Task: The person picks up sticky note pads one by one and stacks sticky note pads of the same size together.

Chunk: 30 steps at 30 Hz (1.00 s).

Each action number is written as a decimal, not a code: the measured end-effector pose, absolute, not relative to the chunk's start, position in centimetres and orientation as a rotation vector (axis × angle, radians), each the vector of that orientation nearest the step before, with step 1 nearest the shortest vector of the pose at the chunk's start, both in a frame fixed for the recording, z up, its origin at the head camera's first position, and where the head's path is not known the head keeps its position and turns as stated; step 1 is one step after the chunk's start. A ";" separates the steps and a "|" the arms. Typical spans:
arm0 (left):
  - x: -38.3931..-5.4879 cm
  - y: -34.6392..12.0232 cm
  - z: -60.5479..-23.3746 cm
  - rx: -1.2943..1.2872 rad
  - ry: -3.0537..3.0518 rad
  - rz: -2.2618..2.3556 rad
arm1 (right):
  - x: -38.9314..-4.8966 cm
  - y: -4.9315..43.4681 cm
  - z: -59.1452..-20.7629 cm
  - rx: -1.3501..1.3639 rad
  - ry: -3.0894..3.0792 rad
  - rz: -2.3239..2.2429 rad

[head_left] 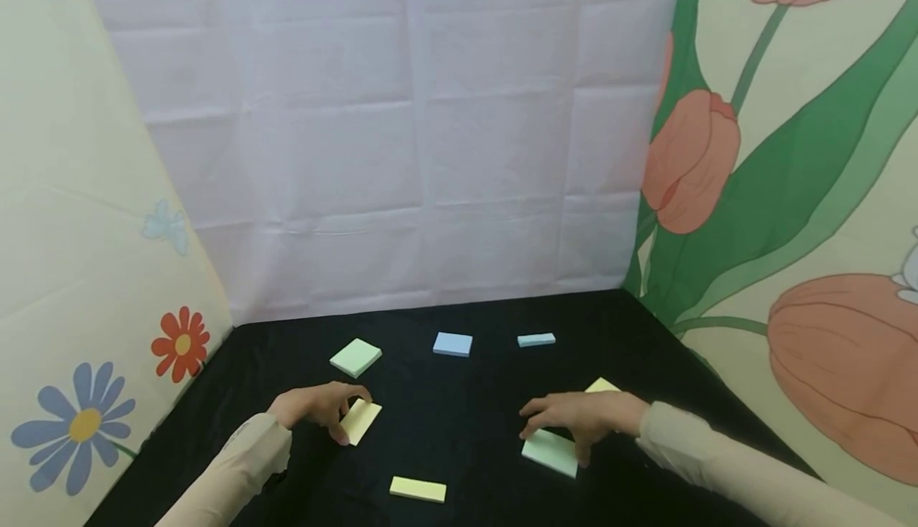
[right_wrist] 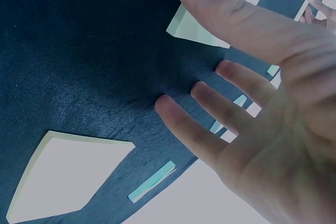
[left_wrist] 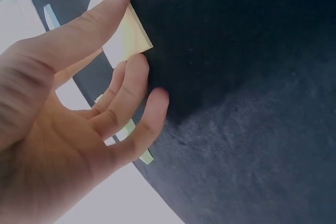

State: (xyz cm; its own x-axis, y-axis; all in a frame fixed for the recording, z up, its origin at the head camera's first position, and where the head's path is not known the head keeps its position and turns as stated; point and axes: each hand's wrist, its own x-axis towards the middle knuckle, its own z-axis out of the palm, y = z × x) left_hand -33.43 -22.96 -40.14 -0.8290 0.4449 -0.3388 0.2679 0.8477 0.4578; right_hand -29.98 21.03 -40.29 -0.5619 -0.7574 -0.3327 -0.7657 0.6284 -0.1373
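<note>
My left hand [head_left: 315, 407] pinches a yellow sticky-note pad [head_left: 362, 420] at the left of the black table; in the left wrist view its thumb overlaps one edge and another fingertip meets the pad's end. Further right, my right hand [head_left: 582, 413] is spread over a pale green sticky-note pad [head_left: 551, 453], its thumb near the right edge and a fingertip by the left corner. The right wrist view shows the other fingers [right_wrist: 191, 127] apart from this pad. Behind the right wrist, a yellow pad [head_left: 602, 385] is partly hidden.
Along the back of the black cloth [head_left: 445, 407] are a light green pad [head_left: 356, 357], a blue pad [head_left: 453, 344] and a narrow light-blue pad [head_left: 536, 340]. A narrow yellow pad [head_left: 418, 489] lies at the front. A white sheet [head_left: 402, 152] hangs behind, patterned cloth at both sides.
</note>
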 end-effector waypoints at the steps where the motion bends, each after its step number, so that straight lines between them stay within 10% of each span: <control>1: -33.5 -23.0 -40.2 0.536 2.587 0.549 | -30.0 21.0 -40.3 -1.217 2.492 0.038; 30: -33.9 -22.5 -41.6 0.584 2.599 0.572 | -30.3 20.8 -40.1 -1.237 2.469 0.065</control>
State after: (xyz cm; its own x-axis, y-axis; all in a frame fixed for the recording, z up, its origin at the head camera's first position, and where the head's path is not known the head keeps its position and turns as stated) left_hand -33.88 -22.54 -41.55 -0.8264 0.4764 -0.3000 0.3066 0.8277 0.4700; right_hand -30.28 20.79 -40.09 -0.5420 -0.7632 -0.3519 -0.7808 0.6122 -0.1252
